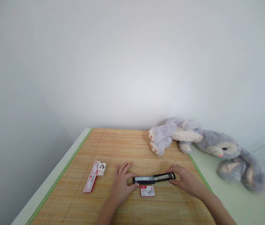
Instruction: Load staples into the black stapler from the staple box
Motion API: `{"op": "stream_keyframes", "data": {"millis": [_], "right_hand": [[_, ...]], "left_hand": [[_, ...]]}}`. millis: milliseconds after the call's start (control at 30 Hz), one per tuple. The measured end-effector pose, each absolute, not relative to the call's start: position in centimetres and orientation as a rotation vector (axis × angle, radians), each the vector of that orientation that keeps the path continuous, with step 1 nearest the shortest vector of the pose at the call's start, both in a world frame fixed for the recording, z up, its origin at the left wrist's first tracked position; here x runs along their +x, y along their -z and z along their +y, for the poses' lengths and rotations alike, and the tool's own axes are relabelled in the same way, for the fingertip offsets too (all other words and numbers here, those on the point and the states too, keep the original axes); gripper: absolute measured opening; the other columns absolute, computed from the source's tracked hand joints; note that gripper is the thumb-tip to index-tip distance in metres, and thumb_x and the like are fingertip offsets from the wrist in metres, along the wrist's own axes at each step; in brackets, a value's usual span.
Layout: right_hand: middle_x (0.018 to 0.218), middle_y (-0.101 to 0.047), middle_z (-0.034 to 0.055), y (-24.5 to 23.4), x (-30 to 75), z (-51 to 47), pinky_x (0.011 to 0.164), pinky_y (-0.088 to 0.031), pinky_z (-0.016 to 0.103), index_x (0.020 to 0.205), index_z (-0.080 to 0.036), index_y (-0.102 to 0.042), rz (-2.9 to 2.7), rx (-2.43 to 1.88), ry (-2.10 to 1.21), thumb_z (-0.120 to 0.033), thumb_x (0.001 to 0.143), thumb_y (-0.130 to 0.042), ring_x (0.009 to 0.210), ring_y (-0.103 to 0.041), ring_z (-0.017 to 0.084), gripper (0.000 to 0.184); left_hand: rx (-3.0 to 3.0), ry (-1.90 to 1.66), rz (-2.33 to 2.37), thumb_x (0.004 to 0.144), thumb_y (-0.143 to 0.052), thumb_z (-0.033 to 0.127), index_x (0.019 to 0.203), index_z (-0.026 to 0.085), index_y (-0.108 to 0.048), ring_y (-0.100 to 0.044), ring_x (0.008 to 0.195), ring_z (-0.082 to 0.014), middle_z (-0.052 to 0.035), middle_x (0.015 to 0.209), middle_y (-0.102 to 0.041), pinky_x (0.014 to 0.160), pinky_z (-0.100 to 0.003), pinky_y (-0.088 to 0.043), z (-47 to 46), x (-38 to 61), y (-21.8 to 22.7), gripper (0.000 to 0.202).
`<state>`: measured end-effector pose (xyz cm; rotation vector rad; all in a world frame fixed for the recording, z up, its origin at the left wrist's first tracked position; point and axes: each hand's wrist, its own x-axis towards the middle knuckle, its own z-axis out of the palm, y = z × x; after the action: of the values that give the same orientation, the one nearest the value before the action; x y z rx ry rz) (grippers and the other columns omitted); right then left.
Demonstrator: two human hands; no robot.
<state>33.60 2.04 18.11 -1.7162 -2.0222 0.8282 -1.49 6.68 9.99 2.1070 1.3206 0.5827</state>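
A black stapler (154, 178) lies opened out flat on the bamboo mat, its metal inside facing up. My left hand (123, 182) grips its left end between thumb and forefinger, the other fingers spread away. At the opposite end, my right hand (181, 178) has thumb and fingers closed around the tip. Just below the stapler, close to its middle, is a small white and red staple box (147, 191). Whether staples sit in the open channel is too small to tell.
Left of my hands lie two long white and red boxes (90, 183) end to end, with a small white box (101, 169) beside them. A grey plush rabbit (188, 134) lies across the mat's back right corner. The bamboo mat (123, 143) has green edging; a wall stands behind.
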Motion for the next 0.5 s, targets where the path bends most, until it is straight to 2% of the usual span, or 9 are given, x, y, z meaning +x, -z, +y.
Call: {"op": "stream_keyframes", "data": {"millis": [67, 233, 333, 500], "right_hand": [[0.104, -0.074, 0.0038, -18.3, 32.9, 2.2, 0.095, -0.048, 0.039, 0.105, -0.028, -0.076, -1.922, -1.631, -0.891, -0.032, 0.081, -0.075, 0.101, -0.066, 0.026, 0.024], [0.104, -0.074, 0.004, -19.3, 28.5, 3.3, 0.095, -0.048, 0.037, 0.096, -0.024, -0.074, -1.834, -1.431, -0.975, -0.037, 0.083, -0.077, 0.102, -0.066, 0.025, 0.019], [0.107, -0.073, 0.0035, -19.0, 25.8, 4.0, 0.097, -0.047, 0.036, 0.099, -0.025, -0.073, -1.849, -1.383, -0.955, -0.034, 0.082, -0.078, 0.105, -0.066, 0.025, 0.02], [0.1, -0.072, 0.0027, -17.9, 22.4, 4.8, 0.09, -0.047, 0.033, 0.098, -0.025, -0.076, -1.964, -1.421, -0.913, -0.024, 0.079, -0.078, 0.099, -0.065, 0.024, 0.019]], "left_hand": [[2.108, -0.587, 1.323, 0.077, -0.086, 0.042, 0.108, 0.04, -0.079, -0.032, 0.155, -0.0338, 0.0008, 0.162, -0.047, 0.128, -0.067, 0.006, 6.6, -1.5, -10.0, 0.031], [2.108, -0.583, 1.329, 0.077, -0.086, 0.041, 0.109, 0.039, -0.079, -0.032, 0.155, -0.0348, -0.0009, 0.16, -0.049, 0.127, -0.068, 0.009, 6.6, -1.4, -10.1, 0.032], [2.103, -0.577, 1.32, 0.078, -0.085, 0.043, 0.109, 0.039, -0.079, -0.031, 0.155, -0.0355, -0.0013, 0.16, -0.049, 0.127, -0.068, 0.009, 6.6, -1.4, -10.3, 0.032], [2.096, -0.571, 1.311, 0.079, -0.084, 0.044, 0.109, 0.039, -0.078, -0.03, 0.155, -0.0344, -0.0003, 0.161, -0.049, 0.127, -0.067, 0.01, 6.4, -1.5, -10.3, 0.031]]}}
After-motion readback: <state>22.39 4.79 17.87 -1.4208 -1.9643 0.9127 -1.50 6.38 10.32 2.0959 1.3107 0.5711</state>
